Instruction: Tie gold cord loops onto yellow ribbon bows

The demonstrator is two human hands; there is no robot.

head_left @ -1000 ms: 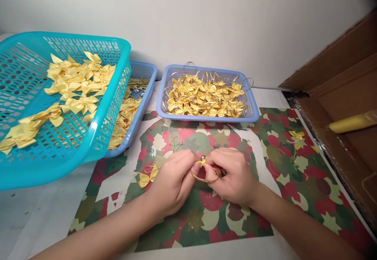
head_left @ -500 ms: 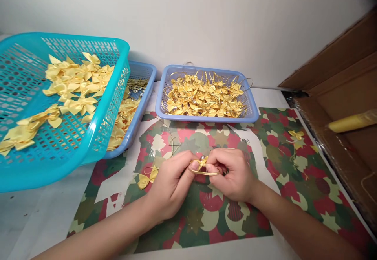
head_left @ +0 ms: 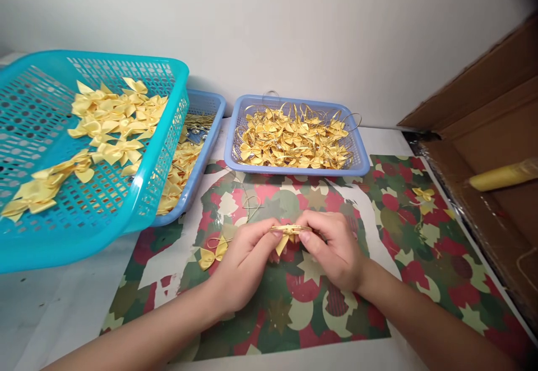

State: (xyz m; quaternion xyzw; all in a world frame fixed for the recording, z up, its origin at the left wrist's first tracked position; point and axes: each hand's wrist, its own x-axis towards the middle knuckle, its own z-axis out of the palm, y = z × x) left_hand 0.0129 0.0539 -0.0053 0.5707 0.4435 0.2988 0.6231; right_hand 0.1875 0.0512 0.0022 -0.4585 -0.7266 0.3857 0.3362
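Note:
Between my hands is a small yellow ribbon bow (head_left: 284, 241) with a loop of gold cord (head_left: 291, 228) along its upper side. My left hand (head_left: 251, 261) pinches its left end between thumb and fingers. The right end is pinched in my right hand (head_left: 334, 247). Part of the bow is hidden behind my fingertips. Just left of my left hand, another yellow bow with a cord loop (head_left: 213, 255) lies on the patterned sheet (head_left: 290, 315). A thin thread with what looks like a needle (head_left: 253, 207) lies beyond my left hand.
A turquoise basket (head_left: 138, 191) of loose yellow bows stands at left, overlapping a blue basket (head_left: 210, 152) of bows and gold cords. Another blue basket (head_left: 296, 170) at the back holds corded bows. At right are a bow (head_left: 423, 194), a cardboard box (head_left: 471, 163) and a yellow roll (head_left: 504, 175).
The held bow has turned: its ribbon tail now points down and the cord lies along the top, where earlier the cord loop hung below and a shiny bead showed on top.

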